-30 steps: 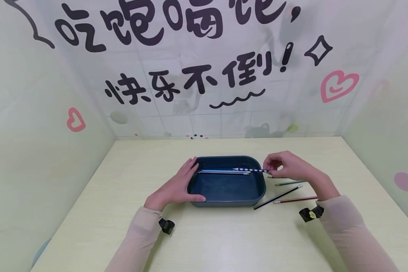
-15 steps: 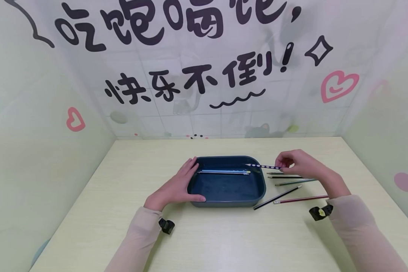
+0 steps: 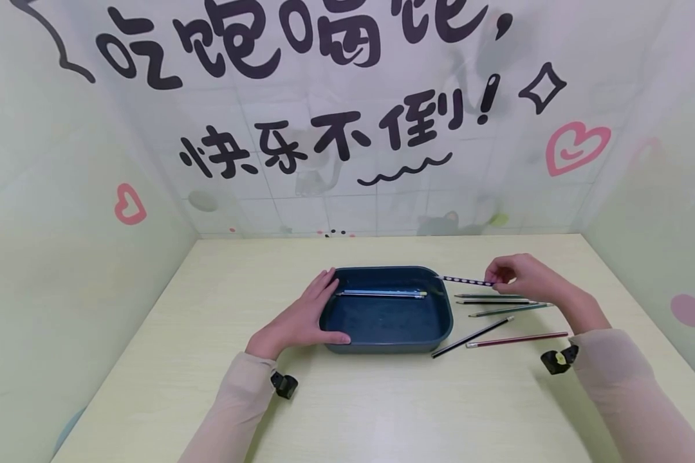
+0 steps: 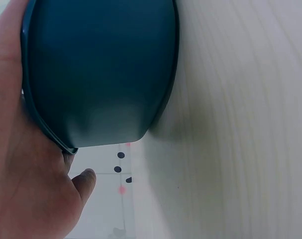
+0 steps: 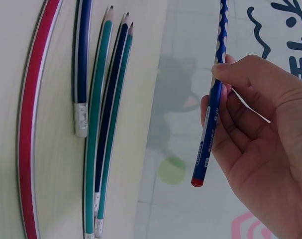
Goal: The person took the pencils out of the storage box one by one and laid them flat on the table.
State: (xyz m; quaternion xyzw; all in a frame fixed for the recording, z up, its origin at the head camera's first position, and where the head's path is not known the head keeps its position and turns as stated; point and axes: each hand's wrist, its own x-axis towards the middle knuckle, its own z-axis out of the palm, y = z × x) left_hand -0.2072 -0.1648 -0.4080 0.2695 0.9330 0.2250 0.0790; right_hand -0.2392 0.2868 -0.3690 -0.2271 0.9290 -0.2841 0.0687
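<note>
A dark blue tray (image 3: 385, 321) stands on the table with slim pencils (image 3: 381, 294) lying inside. My left hand (image 3: 302, 320) rests along the tray's left end, fingers stretched over the rim and thumb at the near corner. In the left wrist view the tray's outer wall (image 4: 101, 74) fills much of the picture beside the palm. To the right of the tray, my right hand (image 3: 518, 275) pinches a blue pencil with white dots (image 5: 209, 129) between thumb and fingers. Its red end points down in the right wrist view. In the head view its tip is at the tray's right rim.
Right of the tray lie green and dark pencils (image 3: 509, 310), a black-and-white pencil (image 3: 473, 336) slanting by the tray's corner, and a red pencil (image 3: 518, 339). A printed wall (image 3: 347, 212) closes off the table's far edge.
The right hand has moved to the right with the dotted pencil, drawing it from over the tray's inside to its right rim. The left hand and tray have stayed put.
</note>
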